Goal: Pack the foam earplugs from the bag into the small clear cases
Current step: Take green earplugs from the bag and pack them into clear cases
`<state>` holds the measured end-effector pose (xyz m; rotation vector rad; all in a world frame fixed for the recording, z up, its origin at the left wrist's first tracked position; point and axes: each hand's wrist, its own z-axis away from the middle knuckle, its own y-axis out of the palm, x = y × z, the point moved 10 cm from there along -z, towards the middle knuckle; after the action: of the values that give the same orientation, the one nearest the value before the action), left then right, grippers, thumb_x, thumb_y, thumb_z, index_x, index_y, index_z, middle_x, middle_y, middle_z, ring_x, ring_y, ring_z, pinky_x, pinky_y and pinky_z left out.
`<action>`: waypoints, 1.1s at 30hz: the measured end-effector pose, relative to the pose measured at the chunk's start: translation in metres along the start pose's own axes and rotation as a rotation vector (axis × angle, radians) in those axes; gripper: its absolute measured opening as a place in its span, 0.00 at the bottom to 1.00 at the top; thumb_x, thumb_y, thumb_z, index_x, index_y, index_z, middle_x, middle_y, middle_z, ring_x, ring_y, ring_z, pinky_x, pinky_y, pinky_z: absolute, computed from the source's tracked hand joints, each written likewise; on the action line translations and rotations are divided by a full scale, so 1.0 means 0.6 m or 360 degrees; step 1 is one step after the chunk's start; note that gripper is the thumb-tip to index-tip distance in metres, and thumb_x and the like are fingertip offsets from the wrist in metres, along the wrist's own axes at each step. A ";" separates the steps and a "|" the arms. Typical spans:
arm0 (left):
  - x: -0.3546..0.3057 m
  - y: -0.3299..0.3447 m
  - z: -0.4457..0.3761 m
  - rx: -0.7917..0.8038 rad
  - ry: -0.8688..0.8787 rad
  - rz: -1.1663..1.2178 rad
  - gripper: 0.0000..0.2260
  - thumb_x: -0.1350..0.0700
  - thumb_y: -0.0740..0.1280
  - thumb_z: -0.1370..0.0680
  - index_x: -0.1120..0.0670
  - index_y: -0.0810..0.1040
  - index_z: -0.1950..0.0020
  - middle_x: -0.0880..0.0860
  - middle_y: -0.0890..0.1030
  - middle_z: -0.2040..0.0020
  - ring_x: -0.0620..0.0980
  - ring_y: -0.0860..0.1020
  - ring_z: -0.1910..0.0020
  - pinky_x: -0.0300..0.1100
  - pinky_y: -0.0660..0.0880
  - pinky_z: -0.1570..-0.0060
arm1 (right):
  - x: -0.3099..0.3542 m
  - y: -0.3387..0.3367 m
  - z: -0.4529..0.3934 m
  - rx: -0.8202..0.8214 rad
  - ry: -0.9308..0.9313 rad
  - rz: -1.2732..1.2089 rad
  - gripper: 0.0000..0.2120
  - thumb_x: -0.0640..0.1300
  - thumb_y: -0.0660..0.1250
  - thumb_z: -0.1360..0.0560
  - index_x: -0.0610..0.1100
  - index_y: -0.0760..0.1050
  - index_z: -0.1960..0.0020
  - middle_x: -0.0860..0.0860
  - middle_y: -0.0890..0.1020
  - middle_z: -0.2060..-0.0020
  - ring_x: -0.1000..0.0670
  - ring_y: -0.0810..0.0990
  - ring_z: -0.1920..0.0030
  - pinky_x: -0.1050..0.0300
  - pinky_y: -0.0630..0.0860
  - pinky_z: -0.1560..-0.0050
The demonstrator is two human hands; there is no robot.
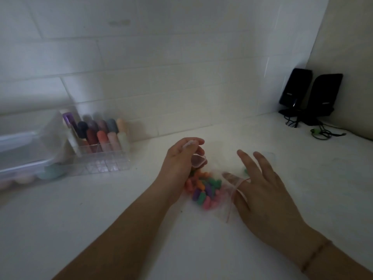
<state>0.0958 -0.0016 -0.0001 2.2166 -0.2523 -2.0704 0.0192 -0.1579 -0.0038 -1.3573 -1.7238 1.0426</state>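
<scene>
A clear plastic bag [226, 199] with a pink zip strip lies on the white counter, holding several orange, green, purple and pink foam earplugs [203, 188]. My left hand [179, 160] is above the bag's left side and grips a small clear case [198, 160] between curled fingers and thumb. My right hand [260, 188] hovers over the bag's right side with fingers spread and straight; its thumb lies under the bag's plastic. A green earplug [245, 171] lies just beyond my right fingers. Another faint clear case [270, 155] stands beyond them.
A clear organiser [105, 160] with several coloured tubes stands at the left by the tiled wall. A lidded plastic box [22, 156] sits further left. Two black speakers [310, 93] with cables stand in the back right corner.
</scene>
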 end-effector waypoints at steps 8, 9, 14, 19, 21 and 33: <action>0.009 0.022 0.009 0.0167 0.0000 -0.0083 0.10 0.56 0.59 0.18 0.57 0.79 0.50 0.54 0.78 0.61 0.50 0.76 0.67 0.38 0.65 0.72 | -0.015 0.019 -0.007 0.0033 0.0084 -0.0230 0.21 0.55 0.54 0.31 0.55 0.84 0.50 0.49 0.73 0.31 0.40 0.66 0.29 0.39 0.73 0.38; 0.009 0.022 0.009 0.0167 -0.0004 -0.0078 0.10 0.56 0.59 0.18 0.57 0.79 0.50 0.54 0.78 0.61 0.50 0.76 0.67 0.38 0.65 0.71 | -0.019 0.021 -0.009 0.0049 0.0105 -0.0273 0.20 0.56 0.56 0.32 0.54 0.84 0.52 0.51 0.73 0.32 0.41 0.66 0.29 0.40 0.72 0.37; 0.009 0.016 0.007 0.0138 -0.0021 -0.0086 0.10 0.54 0.61 0.19 0.55 0.80 0.51 0.54 0.78 0.61 0.51 0.76 0.68 0.41 0.66 0.70 | -0.020 -0.025 -0.010 -0.0123 0.0017 -0.0482 0.06 0.52 0.69 0.32 0.54 0.84 0.58 0.51 0.77 0.35 0.42 0.70 0.33 0.41 0.72 0.38; -0.012 0.012 0.009 0.0142 0.0087 -0.0080 0.11 0.59 0.58 0.17 0.60 0.78 0.51 0.57 0.78 0.60 0.53 0.77 0.64 0.42 0.73 0.65 | -0.056 -0.105 0.000 0.0000 0.0059 -0.0938 0.11 0.65 0.68 0.35 0.60 0.82 0.60 0.67 0.80 0.44 0.63 0.74 0.38 0.59 0.68 0.36; -0.027 0.017 0.014 0.0182 0.0189 -0.0107 0.11 0.60 0.56 0.17 0.61 0.77 0.53 0.56 0.79 0.60 0.52 0.78 0.62 0.46 0.75 0.56 | -0.073 -0.133 -0.004 -0.0062 0.0170 -0.1345 0.17 0.68 0.67 0.38 0.57 0.81 0.60 0.66 0.83 0.52 0.65 0.80 0.48 0.65 0.76 0.46; -0.004 0.137 0.079 0.1091 -0.0166 0.0301 0.12 0.52 0.57 0.22 0.59 0.70 0.47 0.61 0.77 0.54 0.57 0.77 0.62 0.44 0.72 0.66 | -0.041 -0.115 0.000 -0.0211 0.0432 -0.2225 0.11 0.30 0.68 0.32 0.39 0.80 0.52 0.43 0.85 0.62 0.45 0.84 0.68 0.61 0.80 0.68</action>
<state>0.0440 -0.0798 0.0139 2.2633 -1.2971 -2.2141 -0.0045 -0.1908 0.0573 -0.0943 -1.9201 -0.0596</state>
